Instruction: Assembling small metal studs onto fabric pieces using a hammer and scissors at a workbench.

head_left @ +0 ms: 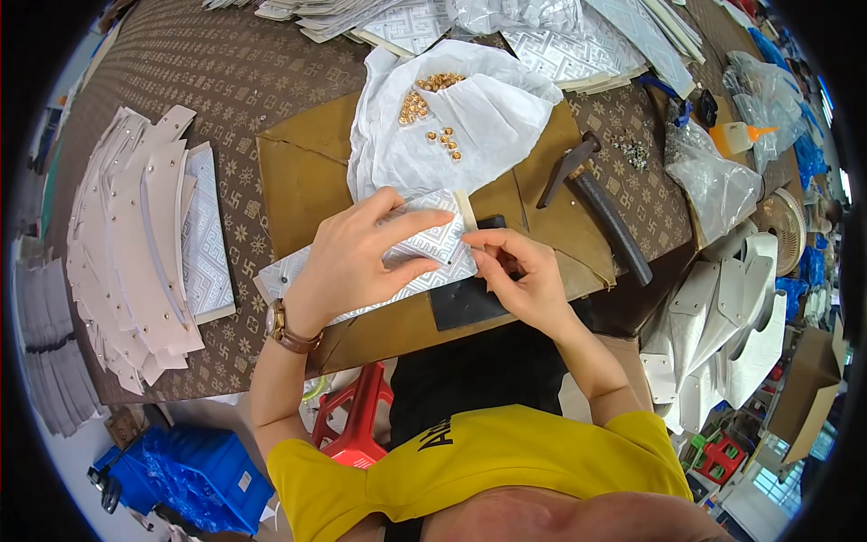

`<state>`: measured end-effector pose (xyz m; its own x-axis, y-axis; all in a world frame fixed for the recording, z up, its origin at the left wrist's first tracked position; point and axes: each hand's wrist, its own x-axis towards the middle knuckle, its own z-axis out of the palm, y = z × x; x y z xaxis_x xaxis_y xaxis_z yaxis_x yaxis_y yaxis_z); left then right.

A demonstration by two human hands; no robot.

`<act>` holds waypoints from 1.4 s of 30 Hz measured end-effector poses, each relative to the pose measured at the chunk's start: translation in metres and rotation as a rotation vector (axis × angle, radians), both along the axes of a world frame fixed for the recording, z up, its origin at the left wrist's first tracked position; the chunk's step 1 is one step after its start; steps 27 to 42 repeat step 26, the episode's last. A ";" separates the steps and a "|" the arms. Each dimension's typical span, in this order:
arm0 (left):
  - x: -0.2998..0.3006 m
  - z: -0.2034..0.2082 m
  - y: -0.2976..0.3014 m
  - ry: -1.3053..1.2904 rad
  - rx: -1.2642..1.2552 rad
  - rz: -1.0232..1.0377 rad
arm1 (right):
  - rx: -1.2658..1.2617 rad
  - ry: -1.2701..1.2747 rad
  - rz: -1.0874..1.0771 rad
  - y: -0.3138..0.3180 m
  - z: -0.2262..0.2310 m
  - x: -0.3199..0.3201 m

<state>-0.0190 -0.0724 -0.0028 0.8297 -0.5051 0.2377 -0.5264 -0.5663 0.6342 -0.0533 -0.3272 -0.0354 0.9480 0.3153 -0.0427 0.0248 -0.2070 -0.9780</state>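
My left hand (361, 253) grips a silver-white patterned strip (424, 239), its thumb and index finger spread on top and the other fingers over the far edge. Small dark dots or holes show near the strip's right end. There my right hand (524, 275) pinches with thumb and index finger at the edge; whatever is between those fingertips is hidden. Below the strip lies a black pad (465, 305) on a brown board (302, 172). Just beyond, a crumpled white sheet (506, 117) bears several small gold-coloured metal caps (414, 107).
A hammer (614, 221) with a dark handle lies to the right, near scattered small metal bits (632, 149). Stacked pale strips with studs (135, 244) stand at left. More patterned panels (578, 50) lie at the back. An orange-tipped bottle (736, 137) and clear plastic bags (709, 185) sit far right.
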 end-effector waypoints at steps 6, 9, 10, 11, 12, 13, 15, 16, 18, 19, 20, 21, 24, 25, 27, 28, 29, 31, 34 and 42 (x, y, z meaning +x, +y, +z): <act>-0.002 -0.001 0.000 0.015 0.016 0.009 | -0.035 -0.075 -0.017 0.004 -0.002 -0.001; -0.002 -0.001 0.000 0.023 0.031 0.007 | -0.061 -0.129 -0.031 0.007 -0.001 -0.002; -0.002 -0.001 0.000 0.015 0.049 0.010 | -0.080 -0.169 -0.035 0.008 -0.001 -0.002; -0.003 -0.001 0.000 0.008 0.066 0.013 | -0.100 -0.209 -0.039 0.008 0.000 -0.001; -0.003 -0.001 0.000 0.000 0.083 0.016 | -0.099 -0.208 -0.040 0.009 0.001 0.000; -0.003 -0.001 0.000 0.000 0.084 0.014 | -0.123 -0.246 -0.037 0.010 0.003 0.001; -0.003 -0.001 -0.002 -0.064 0.104 0.017 | -0.174 -0.322 -0.035 0.011 0.005 0.002; -0.003 -0.001 -0.004 -0.098 0.112 0.017 | -0.177 -0.325 -0.041 0.011 0.005 0.002; -0.004 0.004 -0.005 -0.096 0.125 0.017 | -0.206 -0.389 -0.030 0.011 0.006 0.002; -0.004 0.004 -0.006 -0.093 0.137 0.017 | -0.229 -0.425 -0.033 0.009 0.006 0.002; -0.003 0.004 -0.009 -0.092 0.147 0.015 | -0.247 -0.435 -0.056 0.008 0.006 0.003; -0.003 0.004 -0.011 -0.110 0.127 -0.016 | -0.282 -0.455 -0.017 0.008 0.008 0.004; -0.010 -0.002 -0.006 -0.151 0.229 0.037 | -0.372 -0.503 0.036 -0.002 0.016 0.009; -0.010 -0.004 -0.005 -0.122 0.226 0.037 | -0.418 -0.513 -0.002 -0.011 0.024 0.014; -0.011 -0.005 -0.009 -0.088 0.220 0.041 | -0.466 -0.521 -0.035 -0.024 0.036 0.018; -0.011 -0.005 -0.009 -0.088 0.220 0.041 | -0.466 -0.521 -0.035 -0.024 0.036 0.018; -0.011 -0.005 -0.009 -0.088 0.220 0.041 | -0.466 -0.521 -0.035 -0.024 0.036 0.018; -0.011 -0.005 -0.009 -0.088 0.220 0.041 | -0.466 -0.521 -0.035 -0.024 0.036 0.018; -0.011 -0.005 -0.009 -0.088 0.220 0.041 | -0.466 -0.521 -0.035 -0.024 0.036 0.018; -0.011 -0.005 -0.009 -0.088 0.220 0.041 | -0.466 -0.521 -0.035 -0.024 0.036 0.018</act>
